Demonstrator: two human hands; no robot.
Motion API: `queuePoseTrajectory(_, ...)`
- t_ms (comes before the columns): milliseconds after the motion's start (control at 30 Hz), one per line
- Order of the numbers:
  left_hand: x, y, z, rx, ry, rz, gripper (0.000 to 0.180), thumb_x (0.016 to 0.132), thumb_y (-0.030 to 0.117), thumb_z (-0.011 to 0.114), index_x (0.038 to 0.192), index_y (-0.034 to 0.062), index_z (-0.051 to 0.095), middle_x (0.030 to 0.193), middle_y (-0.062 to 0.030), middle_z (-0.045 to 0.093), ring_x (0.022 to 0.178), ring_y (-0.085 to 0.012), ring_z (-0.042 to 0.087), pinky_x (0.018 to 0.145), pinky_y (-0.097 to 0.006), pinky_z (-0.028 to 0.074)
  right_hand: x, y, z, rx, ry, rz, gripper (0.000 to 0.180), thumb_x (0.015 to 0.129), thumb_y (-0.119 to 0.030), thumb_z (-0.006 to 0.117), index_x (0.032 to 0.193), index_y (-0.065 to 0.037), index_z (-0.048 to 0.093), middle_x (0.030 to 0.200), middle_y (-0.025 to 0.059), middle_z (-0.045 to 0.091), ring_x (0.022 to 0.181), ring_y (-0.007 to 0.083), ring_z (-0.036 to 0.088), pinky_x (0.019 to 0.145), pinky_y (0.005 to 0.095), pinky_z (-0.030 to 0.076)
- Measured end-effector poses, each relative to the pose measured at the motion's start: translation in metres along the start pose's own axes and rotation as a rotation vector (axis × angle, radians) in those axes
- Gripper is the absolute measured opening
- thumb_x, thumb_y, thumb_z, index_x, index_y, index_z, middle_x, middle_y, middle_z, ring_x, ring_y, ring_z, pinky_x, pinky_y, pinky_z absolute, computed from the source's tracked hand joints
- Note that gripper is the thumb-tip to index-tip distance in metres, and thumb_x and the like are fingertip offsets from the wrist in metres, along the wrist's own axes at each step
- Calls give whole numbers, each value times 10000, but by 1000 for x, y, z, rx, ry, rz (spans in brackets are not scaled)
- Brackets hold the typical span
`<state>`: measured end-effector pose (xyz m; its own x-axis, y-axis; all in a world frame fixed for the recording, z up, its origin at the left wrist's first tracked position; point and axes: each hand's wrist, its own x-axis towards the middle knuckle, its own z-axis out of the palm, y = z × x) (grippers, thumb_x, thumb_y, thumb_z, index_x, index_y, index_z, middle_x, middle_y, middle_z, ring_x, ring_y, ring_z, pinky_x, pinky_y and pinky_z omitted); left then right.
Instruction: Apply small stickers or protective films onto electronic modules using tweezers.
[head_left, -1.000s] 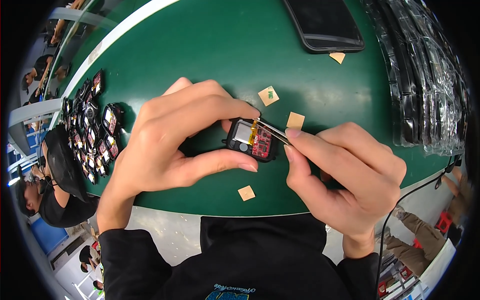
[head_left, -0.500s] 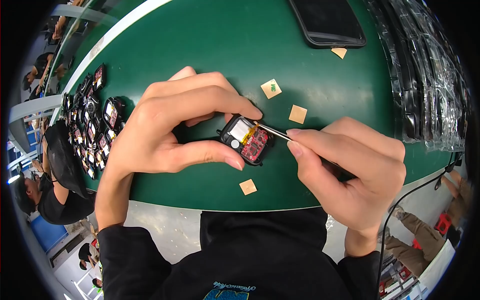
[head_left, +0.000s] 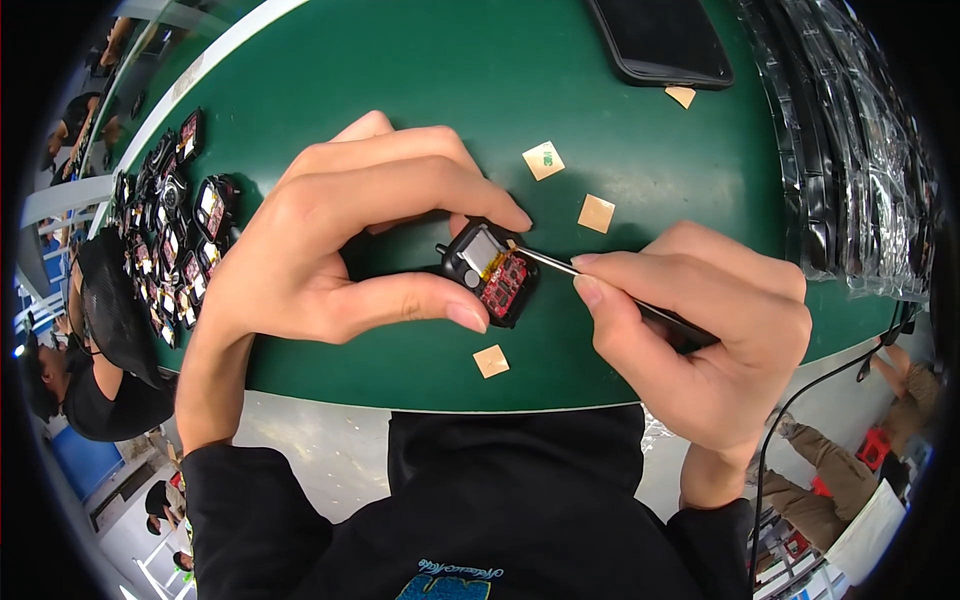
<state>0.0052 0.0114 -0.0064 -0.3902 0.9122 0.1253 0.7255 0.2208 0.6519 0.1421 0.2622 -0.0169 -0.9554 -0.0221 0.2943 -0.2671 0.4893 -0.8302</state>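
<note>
Two hands busy: left hand [head_left: 340,250] pinches the open black device [head_left: 488,272], right hand [head_left: 700,330] grips tweezers [head_left: 600,280] at its battery, tape squares [head_left: 596,213] waiting unused.

We see a bright, even light from above on the green table [head_left: 420,60]. The left hand [head_left: 340,250] throws only a soft shadow beside it. The clear plastic bags [head_left: 860,170] give white glare. The centre is sharp; toward the round black rim the straight edges bend and the details become small and unclear.
</note>
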Motion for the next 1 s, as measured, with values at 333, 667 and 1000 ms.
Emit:
queuePoseTrajectory(333, -3, -4, 2, -47, 23, 88, 531, 765, 444, 965, 1089, 49, 822, 995, -46, 810, 812, -204, 667, 759, -345, 372, 0, -6, 5, -23, -22, 48, 204, 769, 120, 826, 956, 43, 852, 708, 54, 695, 570, 72, 571, 520, 236, 366)
queuePoseTrajectory(667, -7, -4, 4, -106, 54, 71, 479, 772, 383, 978, 1086, 63, 811, 921, -31, 749, 790, -194, 649, 767, -345, 379, 2, 0, 6, -41, 1, -48, 169, 799, 94, 847, 945, 9, 847, 690, 23, 682, 497, 48, 522, 464, 229, 365)
queuePoseTrajectory(1000, -7, -1, 5, -110, 50, 62, 449, 792, 344, 975, 1101, 70, 799, 915, -22, 731, 794, -195, 647, 769, -350, 366, -2, -7, 4, -74, -16, -12, 211, 784, 120, 836, 973, 30, 858, 706, 28, 686, 565, 52, 547, 514, 235, 358)
